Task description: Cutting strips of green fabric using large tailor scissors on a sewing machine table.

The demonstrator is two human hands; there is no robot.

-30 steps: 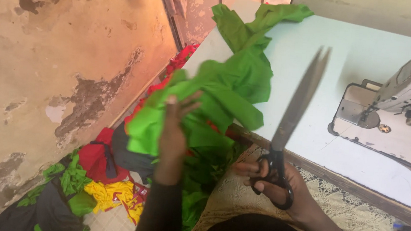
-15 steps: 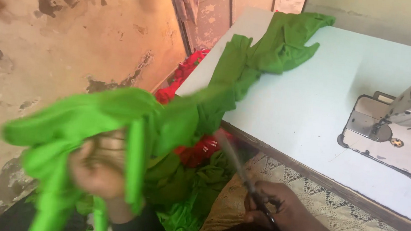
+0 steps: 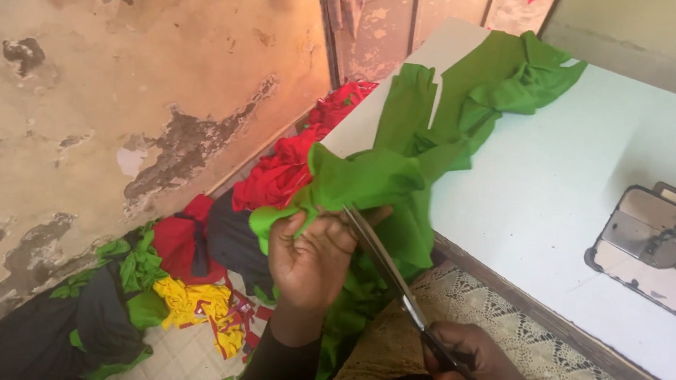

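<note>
My left hand grips a bunched edge of a long green cloth just off the table's near left corner. The cloth runs from that hand up across the white table to a heap at its far side, and more of it hangs down toward my lap. My right hand holds black-handled scissors low at the bottom middle. The blades point up and left and reach the cloth right beside my left fingers.
A white sewing machine stands at the table's right. Red, green, yellow and dark cloth scraps lie on the tiled floor along a peeling wall. A patterned lace fabric covers my lap.
My left hand has come down and in from the raised, blurred position, with the green cloth pulled taut. The scissors have swung from upright to the cloth's edge.
</note>
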